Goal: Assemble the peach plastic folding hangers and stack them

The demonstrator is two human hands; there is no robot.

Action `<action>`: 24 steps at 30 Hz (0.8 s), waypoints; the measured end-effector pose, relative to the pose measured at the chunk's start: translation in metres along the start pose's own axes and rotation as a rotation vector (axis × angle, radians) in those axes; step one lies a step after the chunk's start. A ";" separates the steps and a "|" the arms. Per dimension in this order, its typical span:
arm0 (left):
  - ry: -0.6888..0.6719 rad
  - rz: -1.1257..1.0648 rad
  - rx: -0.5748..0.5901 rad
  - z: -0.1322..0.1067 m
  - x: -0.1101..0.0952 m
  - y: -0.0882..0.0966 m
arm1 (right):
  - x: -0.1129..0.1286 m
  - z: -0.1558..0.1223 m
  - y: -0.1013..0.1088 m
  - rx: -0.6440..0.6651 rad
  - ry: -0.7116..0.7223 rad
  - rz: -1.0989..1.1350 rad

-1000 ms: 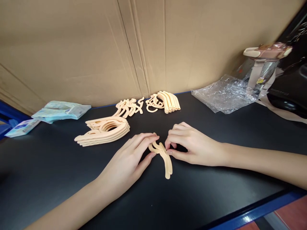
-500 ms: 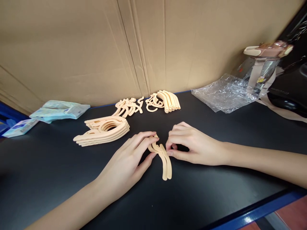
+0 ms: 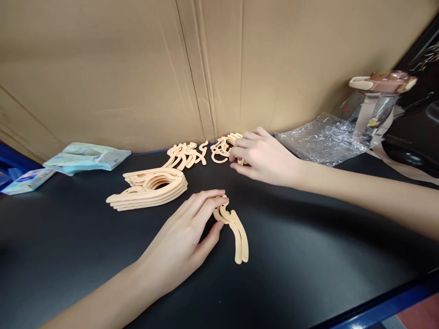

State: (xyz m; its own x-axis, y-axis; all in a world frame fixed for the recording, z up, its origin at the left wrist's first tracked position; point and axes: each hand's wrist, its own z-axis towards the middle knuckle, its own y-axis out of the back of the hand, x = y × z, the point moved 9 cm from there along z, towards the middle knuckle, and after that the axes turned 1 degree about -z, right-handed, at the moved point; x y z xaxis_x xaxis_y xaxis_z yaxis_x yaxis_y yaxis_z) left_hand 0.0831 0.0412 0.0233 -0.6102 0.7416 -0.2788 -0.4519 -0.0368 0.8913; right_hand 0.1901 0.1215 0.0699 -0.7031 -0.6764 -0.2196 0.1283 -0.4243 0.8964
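On the black tabletop (image 3: 308, 256) lie two curved peach plastic hanger pieces (image 3: 236, 233), side by side. My left hand (image 3: 185, 237) pinches their hooked upper end between fingers and thumb. My right hand (image 3: 264, 155) has reached to the back, fingers curled over a row of several curved peach pieces with hooks (image 3: 222, 147) by the cardboard wall. What it grips there is hidden. A flat stack of assembled peach hangers (image 3: 151, 188) lies to the left, and a small pile of loose hook parts (image 3: 187, 154) sits behind it.
A brown cardboard wall (image 3: 137, 68) closes the back. Crumpled clear plastic bags (image 3: 318, 139) and a clear bottle with a pinkish lid (image 3: 377, 98) stand at the right. Light blue packets (image 3: 85, 157) lie at the far left. The table's blue front edge (image 3: 394, 301) runs at lower right.
My right hand let go of the two pieces in front and moved up and back onto the row of pieces by the wall. The left hand stayed on the pair.
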 end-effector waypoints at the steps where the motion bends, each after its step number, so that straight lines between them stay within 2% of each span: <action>1: 0.004 -0.002 0.005 0.000 0.000 0.000 | -0.004 0.008 -0.005 0.002 -0.002 -0.098; 5: 0.007 -0.016 -0.007 -0.001 0.001 0.000 | -0.008 0.033 -0.033 0.063 0.034 -0.301; 9: 0.001 -0.023 -0.007 -0.002 0.001 0.000 | -0.006 0.045 -0.050 0.118 0.067 -0.328; 17: -0.002 -0.012 0.013 -0.001 -0.003 0.000 | -0.009 0.053 -0.049 0.110 0.019 -0.309; 24: -0.002 -0.011 0.007 -0.001 -0.001 -0.001 | -0.010 0.052 -0.049 0.160 0.001 -0.269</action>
State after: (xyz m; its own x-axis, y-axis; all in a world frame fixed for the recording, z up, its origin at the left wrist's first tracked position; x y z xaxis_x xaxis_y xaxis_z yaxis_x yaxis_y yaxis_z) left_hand 0.0835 0.0402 0.0228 -0.6038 0.7432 -0.2883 -0.4543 -0.0236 0.8905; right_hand 0.1546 0.1801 0.0480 -0.6962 -0.5529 -0.4577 -0.1747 -0.4880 0.8552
